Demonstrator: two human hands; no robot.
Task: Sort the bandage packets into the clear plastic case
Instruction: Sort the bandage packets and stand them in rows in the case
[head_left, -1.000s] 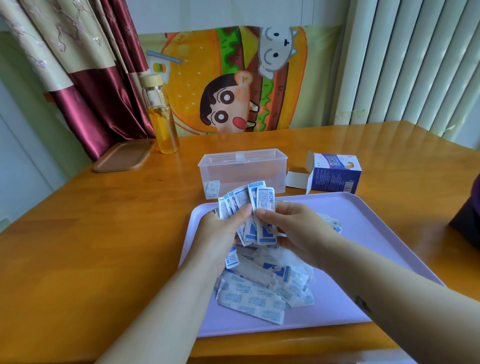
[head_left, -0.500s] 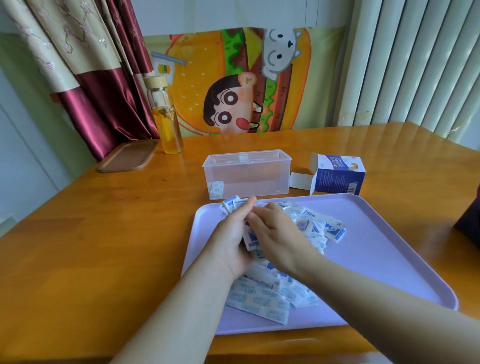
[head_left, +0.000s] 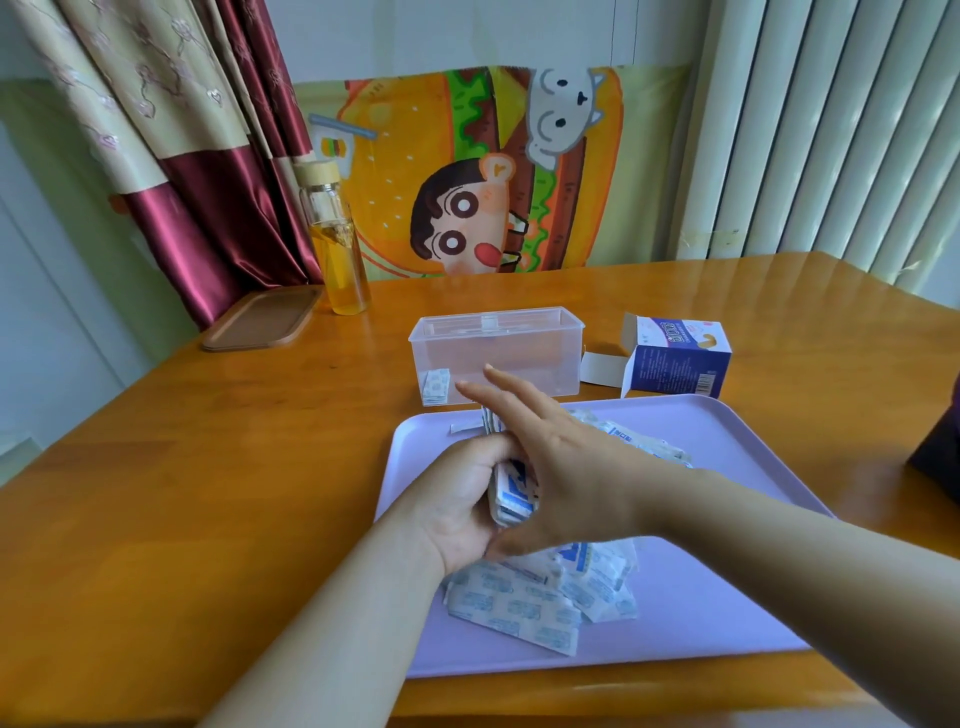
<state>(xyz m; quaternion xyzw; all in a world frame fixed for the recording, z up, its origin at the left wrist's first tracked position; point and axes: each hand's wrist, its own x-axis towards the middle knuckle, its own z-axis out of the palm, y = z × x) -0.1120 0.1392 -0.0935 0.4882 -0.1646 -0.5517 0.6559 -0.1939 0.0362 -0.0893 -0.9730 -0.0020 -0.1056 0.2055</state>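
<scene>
Pinching seemingly light, slick bandage packets (head_left: 511, 493) edgewise in left grip (head_left: 457, 501); steadying with flat, wide-open right grip (head_left: 569, 467).

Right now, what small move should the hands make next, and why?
Probably lift the stack of bandage packets forward into the clear plastic case. The left hand grips the stack, the right hand lies flat against it, and the case beyond holds only a few packets.
</scene>
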